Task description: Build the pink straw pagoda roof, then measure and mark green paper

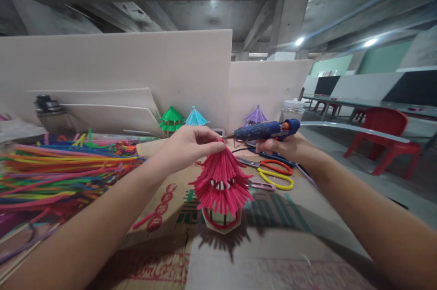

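Observation:
A red model pavilion (221, 190) with two fringed roof tiers stands on printed cardboard (273, 244) at the centre. My left hand (191, 144) pinches the tip of its upper roof between thumb and fingers. In my right hand (287, 144) is a blue glue gun (257, 130), its nozzle pointing left, close to the roof tip and my left fingertips. Scissors with orange handles (276, 165) and scissors with yellow handles (278, 180) lie to the right of the pavilion, beside a pink-handled tool (262, 185).
Many coloured pipe cleaners (68, 176) are heaped at the left. Green (171, 119), light blue (196, 117) and purple (256, 115) model roofs stand behind, before a white partition (191, 67). A dark-lidded jar (53, 119) stands back left. A red chair (384, 130) is at the right.

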### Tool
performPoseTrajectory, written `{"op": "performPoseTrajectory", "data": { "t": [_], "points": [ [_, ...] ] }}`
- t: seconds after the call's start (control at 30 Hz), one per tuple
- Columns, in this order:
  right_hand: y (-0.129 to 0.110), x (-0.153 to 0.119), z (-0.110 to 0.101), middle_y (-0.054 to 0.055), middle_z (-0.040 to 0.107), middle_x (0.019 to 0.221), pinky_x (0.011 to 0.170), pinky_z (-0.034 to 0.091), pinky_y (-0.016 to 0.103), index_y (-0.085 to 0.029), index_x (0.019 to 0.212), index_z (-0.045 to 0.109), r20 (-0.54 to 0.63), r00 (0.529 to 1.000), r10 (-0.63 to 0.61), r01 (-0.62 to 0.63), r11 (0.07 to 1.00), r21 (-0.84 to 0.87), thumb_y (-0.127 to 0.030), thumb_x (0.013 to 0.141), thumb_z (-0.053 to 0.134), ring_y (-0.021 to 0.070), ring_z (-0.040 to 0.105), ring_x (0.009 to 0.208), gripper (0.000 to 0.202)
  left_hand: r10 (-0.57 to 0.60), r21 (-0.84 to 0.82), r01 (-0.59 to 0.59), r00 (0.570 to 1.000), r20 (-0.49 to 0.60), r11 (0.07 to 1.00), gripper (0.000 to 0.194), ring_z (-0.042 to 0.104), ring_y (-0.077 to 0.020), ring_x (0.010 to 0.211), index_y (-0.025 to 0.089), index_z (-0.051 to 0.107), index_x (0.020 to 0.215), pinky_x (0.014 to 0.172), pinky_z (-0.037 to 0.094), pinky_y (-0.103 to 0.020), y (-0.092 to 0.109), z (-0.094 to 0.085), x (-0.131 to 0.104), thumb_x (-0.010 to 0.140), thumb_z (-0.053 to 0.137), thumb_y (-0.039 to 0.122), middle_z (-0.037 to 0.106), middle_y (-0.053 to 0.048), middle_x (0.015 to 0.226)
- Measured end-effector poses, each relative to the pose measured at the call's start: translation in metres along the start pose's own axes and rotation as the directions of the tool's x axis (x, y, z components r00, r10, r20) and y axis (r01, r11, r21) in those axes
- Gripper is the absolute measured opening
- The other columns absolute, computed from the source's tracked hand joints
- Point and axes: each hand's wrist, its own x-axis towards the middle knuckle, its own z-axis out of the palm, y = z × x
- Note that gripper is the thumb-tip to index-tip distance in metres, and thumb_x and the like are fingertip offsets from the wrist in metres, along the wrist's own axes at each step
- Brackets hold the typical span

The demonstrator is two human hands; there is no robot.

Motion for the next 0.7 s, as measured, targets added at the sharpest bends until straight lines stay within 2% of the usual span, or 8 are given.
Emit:
{"op": "performPoseTrajectory", "data": {
  "t": [0.27,0.47,0.7],
  "points": [
    [-0.0051,0.0001,0.0023,0.003,0.065,0.068,0.058,0.046,0.028,-0.018,0.08,0.066,-0.006,1.0,-0.003,0.003,1.0,-0.005,-0.06,0.075,0.073,0.0153,0.057,0.061,0.044,-0.02,-0.033,0.02,1.0,0.007,0.999,0.033,0.063,-0.0145,0.07,0.014,0.073,0.086,0.062,0.046,-0.024,-0.0044,-0.0003,0.0016,0.078,0.073,0.046,0.072,-0.004,0.078],
    [-0.003,0.0013,0.0009,0.004,0.066,0.068,0.057,0.047,0.027,-0.018,0.079,0.067,-0.003,1.0,-0.023,0.023,0.999,0.023,-0.066,0.07,0.074,0.0172,0.061,0.064,0.049,-0.027,-0.02,0.027,1.0,-0.003,0.999,0.035,0.064,-0.016,0.071,0.014,0.074,0.086,0.061,0.046,-0.025,-0.0033,0.0002,0.0015,0.077,0.073,0.047,0.072,-0.005,0.078],
    [0.0033,0.0018,-0.0006,0.004,0.065,0.064,0.052,0.045,0.027,-0.018,0.076,0.068,-0.015,1.0,-0.021,0.021,1.0,-0.006,-0.066,0.073,0.072,0.0151,0.057,0.058,0.049,-0.02,-0.043,0.02,1.0,0.006,0.999,0.03,0.064,-0.0157,0.071,0.014,0.074,0.084,0.063,0.048,-0.026,-0.0022,0.0,0.0012,0.077,0.073,0.043,0.073,-0.005,0.079]
  ]
}}
